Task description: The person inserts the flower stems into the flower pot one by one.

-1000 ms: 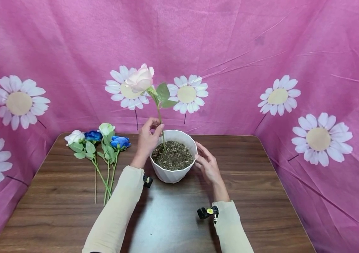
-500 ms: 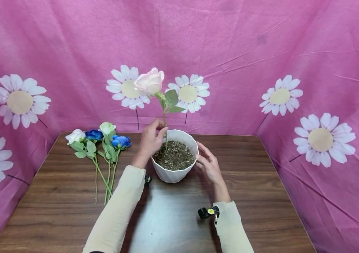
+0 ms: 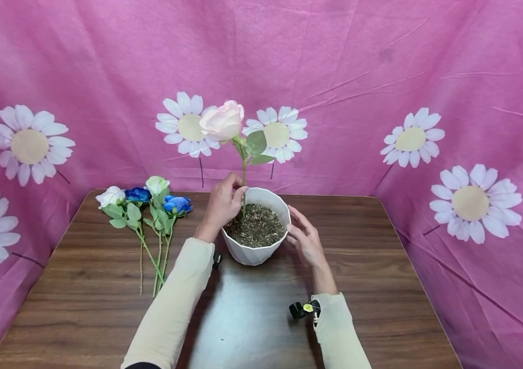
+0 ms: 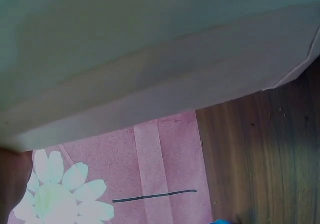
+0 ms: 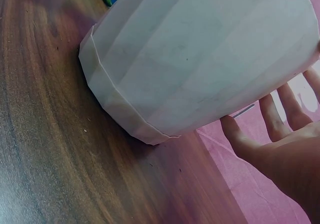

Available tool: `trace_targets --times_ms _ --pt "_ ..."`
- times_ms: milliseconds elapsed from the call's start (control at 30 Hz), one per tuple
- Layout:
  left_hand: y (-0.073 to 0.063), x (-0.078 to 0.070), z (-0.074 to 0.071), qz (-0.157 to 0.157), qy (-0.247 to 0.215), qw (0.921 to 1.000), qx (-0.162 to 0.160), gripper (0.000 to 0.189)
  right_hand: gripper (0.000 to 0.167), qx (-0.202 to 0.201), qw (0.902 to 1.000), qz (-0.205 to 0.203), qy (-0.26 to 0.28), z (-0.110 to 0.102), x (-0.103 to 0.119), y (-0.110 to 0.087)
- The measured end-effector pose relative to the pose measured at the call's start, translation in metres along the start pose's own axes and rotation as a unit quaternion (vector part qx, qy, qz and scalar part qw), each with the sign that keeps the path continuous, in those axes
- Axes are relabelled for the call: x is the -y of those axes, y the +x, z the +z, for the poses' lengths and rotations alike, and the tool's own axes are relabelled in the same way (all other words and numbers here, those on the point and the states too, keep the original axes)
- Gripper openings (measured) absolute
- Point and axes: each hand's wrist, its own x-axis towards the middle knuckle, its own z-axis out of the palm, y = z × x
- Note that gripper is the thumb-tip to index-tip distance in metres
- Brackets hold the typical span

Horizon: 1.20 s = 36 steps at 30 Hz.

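Pink rose (image 3: 222, 121) has swung rightward, stem (image 3: 244, 171) near upright at far-left of the pot (image 3: 254, 255), pinched by left hand (image 3: 223, 205); right hand (image 3: 306, 243), fingers extended, touches pot's right side; one seemingly in soil (image 3: 261, 228), four flowers (image 3: 177, 205) lying left.

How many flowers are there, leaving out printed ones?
5: the pink flower in the left hand; the white flower, dark blue flower, greenish flower and bright blue flower lying on the table.

Wood-grain tabletop (image 3: 381, 277): faceted white flowerpot (image 3: 253, 254) stands upright near the far edge; left of it lie four long-stemmed roses (image 3: 162, 220), two blue, two whitish.
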Motion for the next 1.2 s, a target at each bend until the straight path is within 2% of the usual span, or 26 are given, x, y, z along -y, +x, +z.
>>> trace_targets --times_ms 133,467,667,833,967,1033,1200 --pt "0.002 0.003 0.000 0.011 0.008 0.9998 0.014 0.012 0.058 0.002 1.0000 -0.002 0.002 0.000 0.000 0.000" --pt "0.005 0.004 0.003 0.015 0.012 0.9994 0.028 0.013 0.058 -0.002 0.9999 -0.006 -0.011 0.000 0.006 0.000" --pt "0.001 0.005 0.001 0.005 0.004 0.9990 0.043 0.013 0.057 -0.001 0.9999 0.005 -0.013 0.002 0.004 -0.002" --pt "-0.001 0.003 -0.007 -0.014 -0.001 0.9983 0.057 0.010 0.056 0.029 0.9991 -0.030 -0.007 -0.004 -0.009 0.003" --pt "-0.001 0.004 -0.008 -0.013 -0.003 0.9990 0.043 0.010 0.056 0.029 0.9988 -0.037 -0.012 -0.003 -0.007 0.006" --pt "-0.002 0.004 -0.006 -0.006 -0.001 0.9994 0.033 0.010 0.058 0.006 0.9996 -0.016 -0.023 0.006 0.004 0.003" --pt "-0.006 0.003 0.000 0.006 0.010 0.9997 0.022 0.010 0.056 -0.017 0.9998 0.005 -0.014 0.007 0.009 -0.003"
